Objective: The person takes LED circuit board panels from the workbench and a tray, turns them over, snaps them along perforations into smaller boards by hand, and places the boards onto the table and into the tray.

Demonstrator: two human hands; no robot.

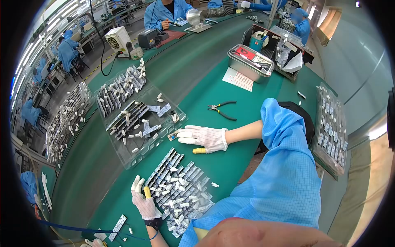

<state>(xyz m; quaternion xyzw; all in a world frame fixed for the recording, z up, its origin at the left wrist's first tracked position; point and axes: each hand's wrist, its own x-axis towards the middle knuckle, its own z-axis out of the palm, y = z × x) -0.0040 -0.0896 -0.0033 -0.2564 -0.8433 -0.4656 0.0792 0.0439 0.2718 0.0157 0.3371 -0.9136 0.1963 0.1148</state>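
Note:
My right hand [202, 138], in a white glove with a yellow cover on the thumb, lies palm down with its fingers stretched out. Its fingertips rest over a small circuit board [173, 135], which they partly hide. My left hand [144, 199], gloved alike and with a dark band at the wrist, has its fingers extended and thumb apart. It is beside a dense group of narrow circuit boards with white connectors [181, 187], close to their left edge; whether it touches them is hard to tell.
A clear plastic tray [158, 142] holds more boards left of my right hand. Cutting pliers [222, 110] lie on the green mat. Farther back are a metal box [251, 64], a dotted sheet [238, 79] and a black bin [269, 51]. Another loaded tray [330, 131] stands right. A co-worker [168, 14] sits opposite.

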